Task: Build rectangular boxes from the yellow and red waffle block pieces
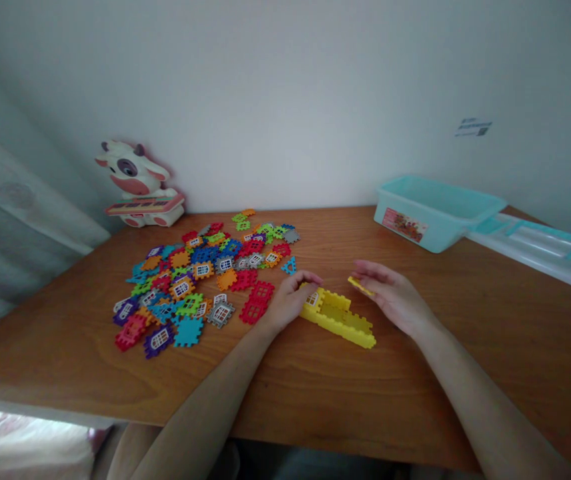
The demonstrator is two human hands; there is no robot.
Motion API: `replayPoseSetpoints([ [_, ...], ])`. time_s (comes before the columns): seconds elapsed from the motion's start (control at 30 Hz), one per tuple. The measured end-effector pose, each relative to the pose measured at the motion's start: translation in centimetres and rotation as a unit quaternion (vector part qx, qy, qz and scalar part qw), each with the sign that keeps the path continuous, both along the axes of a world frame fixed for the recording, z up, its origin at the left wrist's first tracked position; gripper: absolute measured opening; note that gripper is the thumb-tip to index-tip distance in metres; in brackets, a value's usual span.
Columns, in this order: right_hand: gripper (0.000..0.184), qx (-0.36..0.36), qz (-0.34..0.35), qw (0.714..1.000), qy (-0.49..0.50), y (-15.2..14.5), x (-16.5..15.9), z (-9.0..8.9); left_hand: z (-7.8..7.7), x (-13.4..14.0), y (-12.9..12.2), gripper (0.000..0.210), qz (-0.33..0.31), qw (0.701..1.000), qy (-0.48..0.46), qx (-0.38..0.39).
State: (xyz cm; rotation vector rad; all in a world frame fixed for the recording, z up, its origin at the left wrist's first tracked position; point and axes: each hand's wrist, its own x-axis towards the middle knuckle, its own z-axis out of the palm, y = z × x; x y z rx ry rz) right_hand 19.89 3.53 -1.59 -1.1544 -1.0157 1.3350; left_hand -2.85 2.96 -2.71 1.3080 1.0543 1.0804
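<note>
A long, low box shape built from yellow interlocking tiles [342, 325] lies on the wooden table, open along part of its top. At its left end is a tile with a white window. My left hand [292, 300] grips that left end, fingers curled over it. Just right of the structure, my right hand [390, 293] holds a single yellow tile [360, 287] between thumb and fingers, apart from the box shape. The underside of the structure is hidden.
Many coloured interlocking tiles [188, 331] are heaped on the table's left. A toy cow with a keyboard [142, 193] stands behind them. At the back right is a turquoise bin [438, 230], with a clear lid [545, 250] beside it. The table's front edge [315, 445] runs below my arms.
</note>
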Motion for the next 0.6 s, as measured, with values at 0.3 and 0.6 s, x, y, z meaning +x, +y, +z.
replayPoseSetpoints([
  [0.3, 0.04, 0.013, -0.028, 0.99, -0.134, 0.1, 0.0, -0.5, 0.0, 0.1, 0.0, 0.016, 0.001, 1.0, 0.004, -0.01],
  [0.6, 0.035, 0.095, 0.065, 0.956, -0.268, -0.2, 0.2, 0.4, 0.4, -1.4, 0.8, 0.015, 0.01, 1.0, -0.015, 0.019],
])
